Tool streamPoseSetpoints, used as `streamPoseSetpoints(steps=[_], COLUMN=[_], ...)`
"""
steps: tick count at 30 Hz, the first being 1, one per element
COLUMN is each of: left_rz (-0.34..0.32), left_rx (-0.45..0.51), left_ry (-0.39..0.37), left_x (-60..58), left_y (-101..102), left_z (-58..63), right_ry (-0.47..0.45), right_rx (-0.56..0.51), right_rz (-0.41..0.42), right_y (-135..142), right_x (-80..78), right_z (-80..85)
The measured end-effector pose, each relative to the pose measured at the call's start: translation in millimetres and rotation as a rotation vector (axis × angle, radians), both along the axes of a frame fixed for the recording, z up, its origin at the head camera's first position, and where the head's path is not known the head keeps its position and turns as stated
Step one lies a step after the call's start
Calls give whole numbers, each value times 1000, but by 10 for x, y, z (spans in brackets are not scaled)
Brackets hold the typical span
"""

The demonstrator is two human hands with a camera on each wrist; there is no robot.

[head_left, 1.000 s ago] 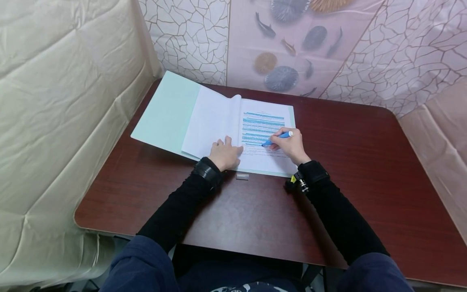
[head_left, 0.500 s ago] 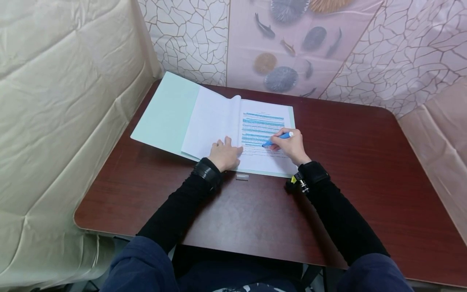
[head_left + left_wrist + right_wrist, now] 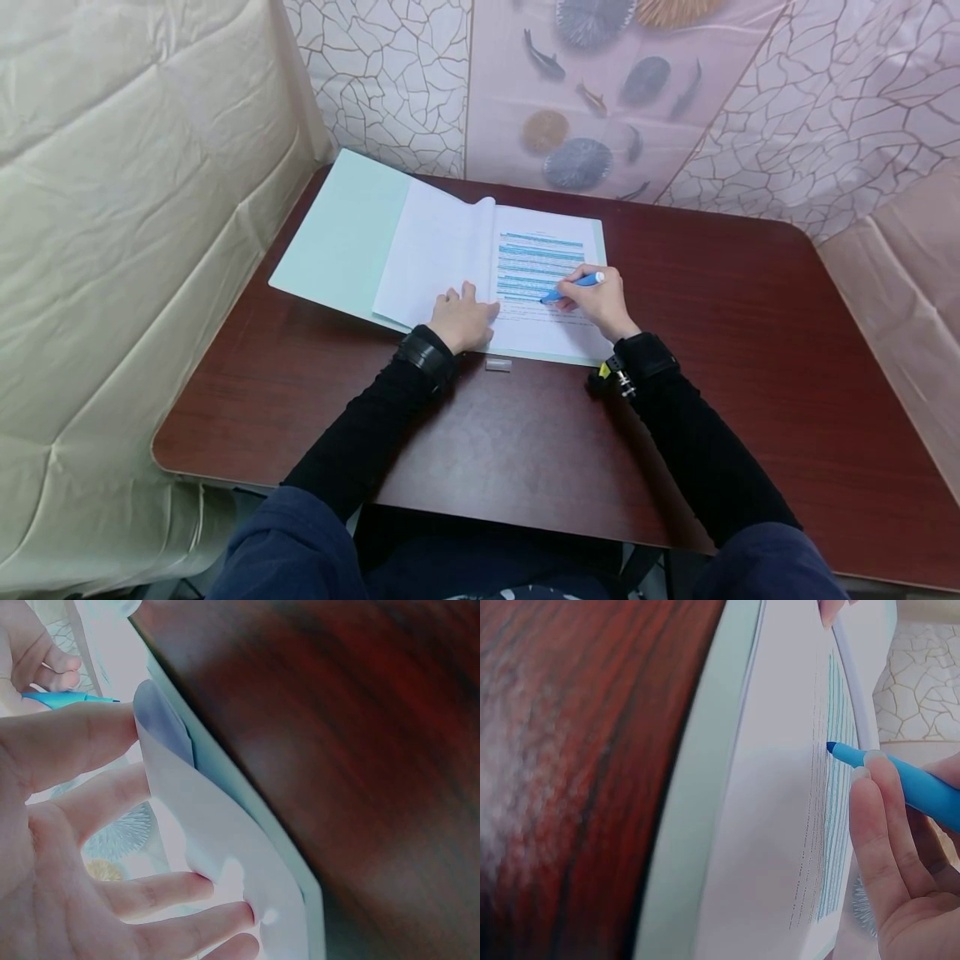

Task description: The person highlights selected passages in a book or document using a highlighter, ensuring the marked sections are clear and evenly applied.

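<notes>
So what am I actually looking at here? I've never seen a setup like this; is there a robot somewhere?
No robot: the left hand and right hand are a person's own. The wide picture comes from a camera worn on the head, looking down; the two close-ups come from cameras worn on each wrist. On the reddish-brown table lies an open pale green folder holding papers, including a printed page with many lines striped blue. Nearer the person is a small greyish piece, too small to identify. The right hand has a blue marker in its grip, tip at the text; the left hand rests on the papers, fingers spread.
</notes>
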State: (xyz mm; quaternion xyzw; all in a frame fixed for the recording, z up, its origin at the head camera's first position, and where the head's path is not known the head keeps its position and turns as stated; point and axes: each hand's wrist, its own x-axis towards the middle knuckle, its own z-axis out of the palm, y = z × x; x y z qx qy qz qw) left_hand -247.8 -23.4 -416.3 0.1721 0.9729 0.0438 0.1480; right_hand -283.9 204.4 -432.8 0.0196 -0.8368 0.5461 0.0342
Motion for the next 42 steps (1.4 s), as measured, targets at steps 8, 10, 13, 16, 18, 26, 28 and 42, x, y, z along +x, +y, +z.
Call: streamPoseSetpoints(steps=[8, 10, 13, 16, 18, 26, 28, 42], left_rz=[3, 3, 3, 5, 5, -1, -2, -4], left_rx=[-2, -2, -2, 2, 3, -3, -1, -15], left_ry=[2, 3, 4, 5, 6, 15, 17, 31], left_x=[9, 7, 2, -1, -3, 1, 0, -16], left_y=[1, 1, 1, 3, 5, 4, 4, 3], left_z=[-12, -16, -23, -26, -29, -25, -23, -44], right_ry=[5, 5, 3, 3, 5, 3, 2, 8], right_rx=[7, 7, 3, 0, -4, -6, -5, 1], right_rz=[-4, -6, -9, -11, -12, -19, -20, -12], right_y=[8, 9, 10, 15, 21, 44, 48, 83], right_x=[15, 14, 14, 13, 12, 5, 3, -19], right_z=[-4, -5, -6, -10, -13, -16, -17, -46])
